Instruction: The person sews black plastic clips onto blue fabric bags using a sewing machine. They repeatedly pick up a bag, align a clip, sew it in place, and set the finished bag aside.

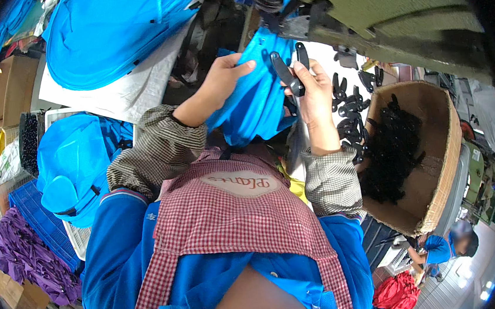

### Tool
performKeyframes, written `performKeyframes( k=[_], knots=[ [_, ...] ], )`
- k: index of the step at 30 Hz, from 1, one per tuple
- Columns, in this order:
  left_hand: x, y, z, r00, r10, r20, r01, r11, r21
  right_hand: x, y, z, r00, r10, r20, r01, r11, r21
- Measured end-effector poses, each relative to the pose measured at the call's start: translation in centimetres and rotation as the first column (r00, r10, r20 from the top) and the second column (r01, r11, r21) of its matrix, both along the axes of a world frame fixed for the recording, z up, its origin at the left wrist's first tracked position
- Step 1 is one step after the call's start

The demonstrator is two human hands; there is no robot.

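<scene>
Bunched bright blue fabric (249, 104) hangs in front of me beneath a machine head (283, 19). My left hand (218, 85) pinches the fabric's left edge between thumb and fingers. My right hand (314, 92) is closed on a black V-shaped plastic piece (295, 85), whose two rounded arms point up and away from me. This piece lies against the right side of the fabric. Fabric and plastic partly hide the right fingers. Several similar black plastic pieces (349, 107) lie on a white surface just right of my right hand.
A cardboard box (445, 155) of black pieces stands at right. The machine's green body (387, 1) overhangs the far right. Blue fabric stacks (113, 36) lie far left, with more blue pieces (68, 152) in a white basket. Purple fabric (30, 256) sits left. A person (438, 249) works lower right.
</scene>
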State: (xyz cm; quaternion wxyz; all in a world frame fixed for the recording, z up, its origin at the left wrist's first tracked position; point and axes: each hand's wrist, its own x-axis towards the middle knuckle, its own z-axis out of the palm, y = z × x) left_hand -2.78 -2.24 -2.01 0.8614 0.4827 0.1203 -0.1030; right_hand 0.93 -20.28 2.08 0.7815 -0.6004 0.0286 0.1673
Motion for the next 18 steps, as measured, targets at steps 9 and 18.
performKeyframes(
  k=[9,18],
  knots=[
    [-0.3,-0.2,-0.6,0.997,0.019,0.072,-0.018,1.000,-0.018,-0.7,3.3,0.7,0.185,0.506,0.843,0.733,0.500,-0.461],
    [0.3,-0.5,-0.7,0.979,0.057,0.194,-0.085,0.986,0.142,-3.1,3.7,0.5,0.324,0.660,0.678,0.504,0.486,-0.714]
  ],
)
